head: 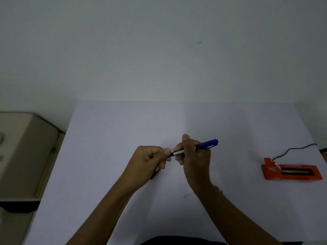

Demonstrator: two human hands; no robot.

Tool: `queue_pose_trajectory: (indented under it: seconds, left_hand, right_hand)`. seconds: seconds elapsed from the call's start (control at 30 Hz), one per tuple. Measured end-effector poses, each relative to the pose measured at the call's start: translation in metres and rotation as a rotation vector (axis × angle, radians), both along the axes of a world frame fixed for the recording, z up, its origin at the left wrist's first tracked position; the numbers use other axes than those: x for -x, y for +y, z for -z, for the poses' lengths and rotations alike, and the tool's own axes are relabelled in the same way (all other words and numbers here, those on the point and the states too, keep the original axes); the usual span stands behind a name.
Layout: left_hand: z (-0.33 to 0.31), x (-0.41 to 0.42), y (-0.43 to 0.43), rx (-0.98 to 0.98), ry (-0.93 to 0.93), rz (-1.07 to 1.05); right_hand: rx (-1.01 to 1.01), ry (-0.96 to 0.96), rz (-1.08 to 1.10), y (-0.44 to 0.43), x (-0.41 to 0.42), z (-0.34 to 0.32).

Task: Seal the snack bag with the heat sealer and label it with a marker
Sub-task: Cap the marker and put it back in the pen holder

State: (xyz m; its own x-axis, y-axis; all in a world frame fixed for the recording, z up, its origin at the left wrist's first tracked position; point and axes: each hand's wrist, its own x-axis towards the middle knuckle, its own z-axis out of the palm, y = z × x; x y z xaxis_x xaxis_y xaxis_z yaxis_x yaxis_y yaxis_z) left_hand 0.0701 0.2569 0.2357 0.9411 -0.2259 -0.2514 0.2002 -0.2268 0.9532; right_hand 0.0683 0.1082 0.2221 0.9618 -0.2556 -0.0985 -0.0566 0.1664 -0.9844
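A blue marker (206, 144) is held level above the middle of the table, blue end pointing right. My right hand (193, 160) is wrapped around its barrel. My left hand (150, 160) pinches the marker's left end between thumb and fingers. Whether that end is capped is hidden by the fingers. A clear snack bag (216, 175) lies flat under my right wrist, barely visible, with a small white label (187, 194) near its lower edge. The orange heat sealer (292, 172) sits at the table's right side, away from both hands.
The white table (123, 121) fills the lower view and meets a plain wall behind. A black cord (293, 149) runs from the sealer toward the right edge. A beige appliance (23, 152) stands off the table's left side. A small dark object (154, 175) lies below my left hand.
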Motion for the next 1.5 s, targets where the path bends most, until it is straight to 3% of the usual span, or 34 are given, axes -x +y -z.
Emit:
queue_pose_trajectory:
  seconds: [0.1,0.2,0.33,0.53,0.77,0.93,1.5]
  left_hand:
    - [0.008,-0.01,0.012,-0.081,-0.052,-0.104]
    - [0.034,-0.027,0.041,-0.291,-0.146,-0.191]
    - [0.079,-0.038,0.081,-0.522,-0.161,-0.145]
    - [0.138,-0.037,0.082,-0.684,-0.012,-0.026]
    - [0.182,-0.03,0.062,-0.712,0.099,-0.124]
    - [0.201,-0.03,0.055,-0.633,0.19,-0.184]
    - [0.207,-0.14,0.045,-0.63,0.096,-0.279]
  right_hand:
    - [-0.12,0.058,-0.134,0.003,-0.011,0.019]
    - [-0.172,0.297,-0.108,0.001,-0.018,0.051]
    - [0.044,0.565,-0.117,-0.005,-0.018,0.096]
    - [0.218,0.726,-0.298,0.008,-0.003,0.146]
    - [0.14,0.816,-0.297,0.035,0.003,0.18]
    - [0.206,0.763,-0.275,0.045,-0.006,0.194]
    - [0.277,0.672,-0.254,0.047,-0.139,0.202]
